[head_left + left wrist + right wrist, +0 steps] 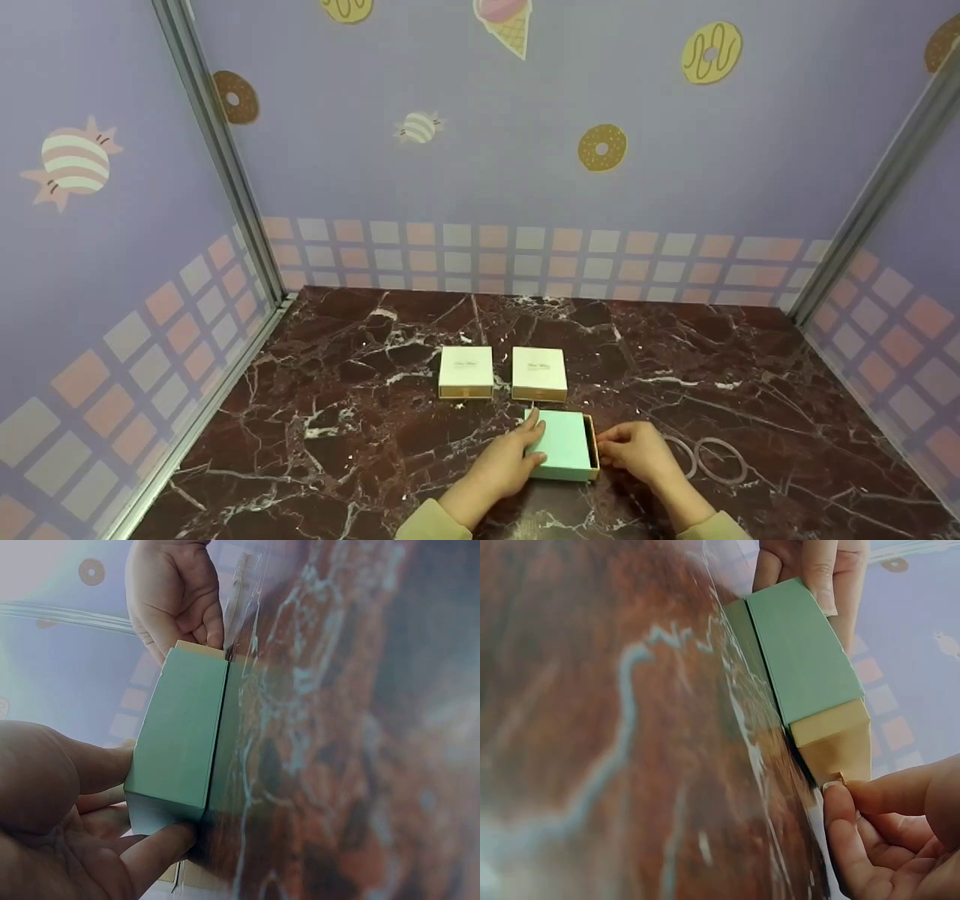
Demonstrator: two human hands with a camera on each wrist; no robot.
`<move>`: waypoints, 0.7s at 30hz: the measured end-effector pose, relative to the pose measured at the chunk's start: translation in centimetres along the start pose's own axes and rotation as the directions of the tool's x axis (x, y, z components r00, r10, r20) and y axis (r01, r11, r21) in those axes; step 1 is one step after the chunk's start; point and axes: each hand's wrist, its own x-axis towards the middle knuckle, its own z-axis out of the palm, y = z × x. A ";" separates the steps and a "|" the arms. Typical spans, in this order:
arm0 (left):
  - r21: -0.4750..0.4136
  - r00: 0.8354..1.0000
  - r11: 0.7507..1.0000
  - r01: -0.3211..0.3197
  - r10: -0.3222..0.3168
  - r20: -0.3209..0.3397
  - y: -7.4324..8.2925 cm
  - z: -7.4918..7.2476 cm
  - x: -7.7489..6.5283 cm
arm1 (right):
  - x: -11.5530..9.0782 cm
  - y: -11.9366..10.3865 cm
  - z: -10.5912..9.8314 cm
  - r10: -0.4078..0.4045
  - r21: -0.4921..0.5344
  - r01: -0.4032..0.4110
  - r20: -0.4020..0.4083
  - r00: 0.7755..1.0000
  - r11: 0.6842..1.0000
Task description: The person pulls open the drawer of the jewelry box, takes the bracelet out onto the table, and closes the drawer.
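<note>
A mint-green drawer box (564,442) lies on the dark red marbled table in front of me. My left hand (499,463) grips the left end of its sleeve, thumb on the near part of the top and fingers along the far left side. At the other end, the gold inner drawer (834,733) sticks a little way out of the sleeve. My right hand (637,450) pinches a small gold pull tab (841,777) on the drawer's end face between thumb and index finger. What lies inside the drawer cannot be made out.
Two cream-white boxes (466,369) with gold lower fronts stand side by side behind the green box. Two pale bangles (721,460) lie right of my right hand, one partly hidden by it. Patterned purple walls (480,180) enclose the back and sides.
</note>
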 end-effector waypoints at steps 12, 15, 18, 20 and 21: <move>0.003 1.000 1.000 -0.016 0.016 -0.008 0.0 -0.1 -0.1 | 0.0 0.0 -0.6 -0.032 -0.079 0.032 0.003 0.999 0.996; 0.007 1.000 1.000 -0.015 0.015 -0.012 0.0 -0.1 -0.1 | 0.0 0.0 -0.8 -0.037 -0.097 0.038 0.006 0.999 0.995; 0.008 1.000 1.000 -0.015 0.015 -0.014 0.1 -0.1 -0.1 | 0.0 -0.1 -0.9 -0.030 -0.113 0.031 0.006 1.000 0.993; 0.001 1.000 1.000 -0.010 0.010 -0.013 0.1 -0.1 -0.1 | 0.0 -0.2 -1.0 -0.025 -0.131 0.025 0.000 1.000 0.991; -0.005 1.000 1.000 -0.011 0.010 -0.011 0.1 -0.1 -0.1 | 0.0 -0.2 -1.0 -0.021 -0.140 0.021 -0.004 1.000 0.990</move>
